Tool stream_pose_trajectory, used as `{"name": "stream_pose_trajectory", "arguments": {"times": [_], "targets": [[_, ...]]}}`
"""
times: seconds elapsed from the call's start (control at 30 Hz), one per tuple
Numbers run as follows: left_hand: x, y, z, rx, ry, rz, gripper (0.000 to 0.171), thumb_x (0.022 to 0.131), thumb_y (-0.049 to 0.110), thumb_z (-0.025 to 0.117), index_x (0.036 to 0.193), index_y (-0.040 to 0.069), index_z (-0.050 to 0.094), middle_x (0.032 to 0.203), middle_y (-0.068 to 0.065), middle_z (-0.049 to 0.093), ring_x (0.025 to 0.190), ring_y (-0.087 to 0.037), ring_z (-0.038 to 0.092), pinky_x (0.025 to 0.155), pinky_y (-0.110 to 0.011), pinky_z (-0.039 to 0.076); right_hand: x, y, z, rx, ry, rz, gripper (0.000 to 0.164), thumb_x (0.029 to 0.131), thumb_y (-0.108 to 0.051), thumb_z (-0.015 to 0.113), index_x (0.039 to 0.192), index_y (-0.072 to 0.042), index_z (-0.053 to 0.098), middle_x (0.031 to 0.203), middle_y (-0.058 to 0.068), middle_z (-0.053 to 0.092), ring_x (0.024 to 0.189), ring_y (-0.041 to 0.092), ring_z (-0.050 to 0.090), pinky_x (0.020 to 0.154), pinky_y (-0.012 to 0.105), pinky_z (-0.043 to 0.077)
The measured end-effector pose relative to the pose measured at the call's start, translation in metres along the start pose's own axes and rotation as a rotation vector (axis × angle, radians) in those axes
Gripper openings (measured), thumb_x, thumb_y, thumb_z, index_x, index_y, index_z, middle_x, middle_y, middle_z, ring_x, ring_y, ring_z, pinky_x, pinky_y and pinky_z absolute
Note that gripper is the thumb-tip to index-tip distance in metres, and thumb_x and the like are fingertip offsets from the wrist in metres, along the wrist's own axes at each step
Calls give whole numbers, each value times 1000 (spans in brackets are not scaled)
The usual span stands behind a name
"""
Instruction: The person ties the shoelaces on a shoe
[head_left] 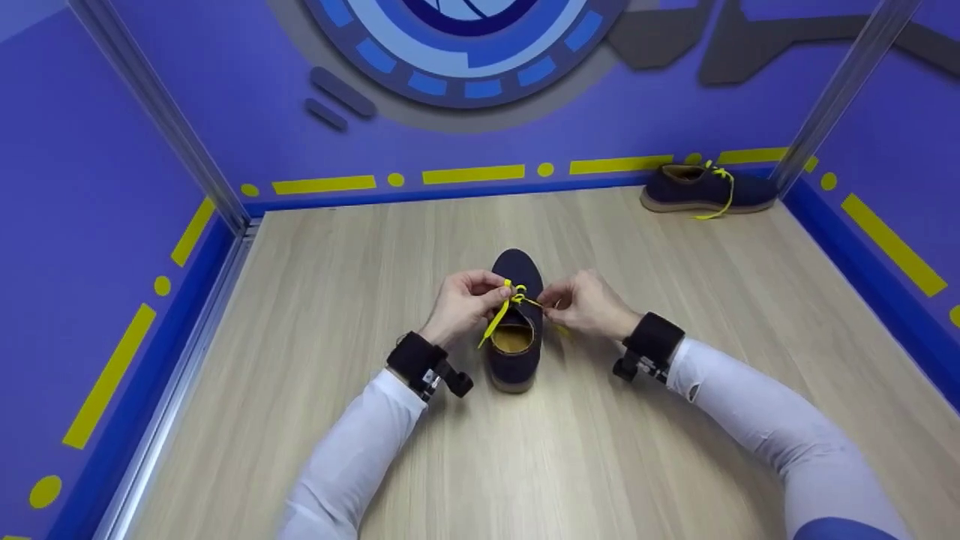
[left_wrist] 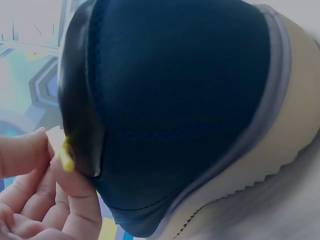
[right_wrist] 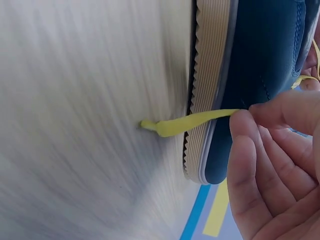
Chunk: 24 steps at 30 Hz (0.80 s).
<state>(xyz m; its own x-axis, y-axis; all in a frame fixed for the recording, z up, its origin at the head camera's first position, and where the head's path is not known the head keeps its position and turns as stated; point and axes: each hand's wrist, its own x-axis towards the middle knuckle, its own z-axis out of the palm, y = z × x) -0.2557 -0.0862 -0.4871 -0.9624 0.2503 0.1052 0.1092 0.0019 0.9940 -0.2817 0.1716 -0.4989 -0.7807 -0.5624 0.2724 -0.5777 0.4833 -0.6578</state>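
Observation:
A dark navy shoe (head_left: 517, 264) with a pale ribbed sole stands on the table, toe pointing away. Its yellow shoelace (head_left: 494, 324) crosses over the tongue in a small loop or knot. My left hand (head_left: 466, 301) pinches one part of the lace between thumb and index finger, left of the eyelets. On the other side, my right hand (head_left: 589, 304) pinches the other lace end, drawn out sideways. In the right wrist view the free tip of that yellow lace (right_wrist: 185, 123) hangs past the sole (right_wrist: 212, 60) over the table.
A matching shoe (head_left: 709, 191) with untied yellow lace sits at the back right corner of the wooden table (head_left: 360, 300), by the wall. Purple panels (head_left: 225, 90) with yellow marks enclose the table at the back and both sides. A wrist camera is strapped on each wrist.

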Motion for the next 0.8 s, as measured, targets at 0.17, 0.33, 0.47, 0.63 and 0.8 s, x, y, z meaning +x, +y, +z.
{"name": "stream_pose_trajectory", "arguments": {"times": [0.17,0.33,0.47,0.63,0.8], "targets": [[1,2,2,8,16,-12,19,90,4,83,104,-5,73,84,-7,77,71,-32,67,59,-31,56,0,2,0,-21,39,-41,19,82,3,79,95,-9,85,80,-2,75,68,10,62,59,22,47],[2,4,2,43,-11,-13,30,93,4,81,118,-11,72,91,-8,78,73,-16,67,63,-31,57,-1,2,1,-28,69,-54,16,82,0,77,91,-11,86,76,-5,71,65,9,58,58,23,43],[2,4,3,86,-28,-1,25,96,3,77,116,-10,74,94,-7,78,77,-14,67,73,-49,60,-3,2,2,-25,69,-20,17,84,-2,73,92,-11,84,68,-8,68,58,5,55,52,20,41],[2,4,4,71,-21,5,11,97,1,74,107,-4,77,96,-14,78,77,-12,68,77,-60,57,-5,2,2,-10,61,-2,17,88,-2,69,97,-6,83,66,2,72,52,2,55,47,17,36],[2,6,6,-12,-33,-9,7,100,-2,70,104,-6,74,103,-26,77,78,-18,72,67,-31,58,-4,1,0,-1,113,-28,18,90,-1,70,100,-5,84,73,6,77,54,7,61,47,15,39]]}}
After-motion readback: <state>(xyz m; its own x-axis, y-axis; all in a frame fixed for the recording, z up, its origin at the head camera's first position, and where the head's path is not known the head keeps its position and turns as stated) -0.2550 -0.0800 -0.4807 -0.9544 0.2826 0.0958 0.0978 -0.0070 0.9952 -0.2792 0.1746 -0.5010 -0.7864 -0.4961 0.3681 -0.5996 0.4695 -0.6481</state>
